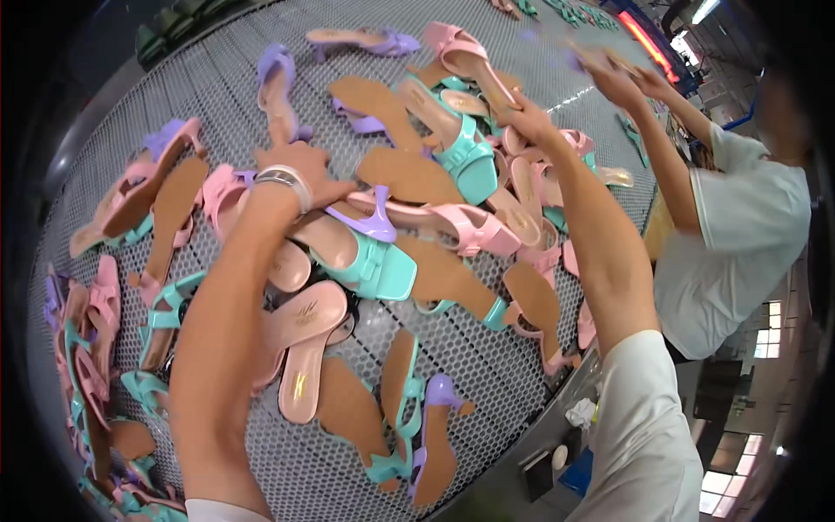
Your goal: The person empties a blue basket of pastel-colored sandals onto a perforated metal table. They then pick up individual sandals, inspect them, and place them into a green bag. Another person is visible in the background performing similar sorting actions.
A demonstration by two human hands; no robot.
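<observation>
Many heeled sandals in pink, teal and purple lie piled on a round grey mesh table (pixel 522 365). My left hand (pixel 304 170), with a silver bracelet on the wrist, is closed over the heel end of a pink sandal (pixel 470 230) with a purple heel, in the middle of the pile. A teal sandal (pixel 374 265) lies just below it. My right hand (pixel 526 117) reaches farther back and grips the end of another pink sandal (pixel 461 52), beside a teal sandal (pixel 465 152).
Another person in a white shirt (pixel 739 235) stands at the right and holds up sandals with both hands (pixel 622 74). The table's metal rim (pixel 539 426) curves along the lower right. More sandals crowd the left edge (pixel 96 348).
</observation>
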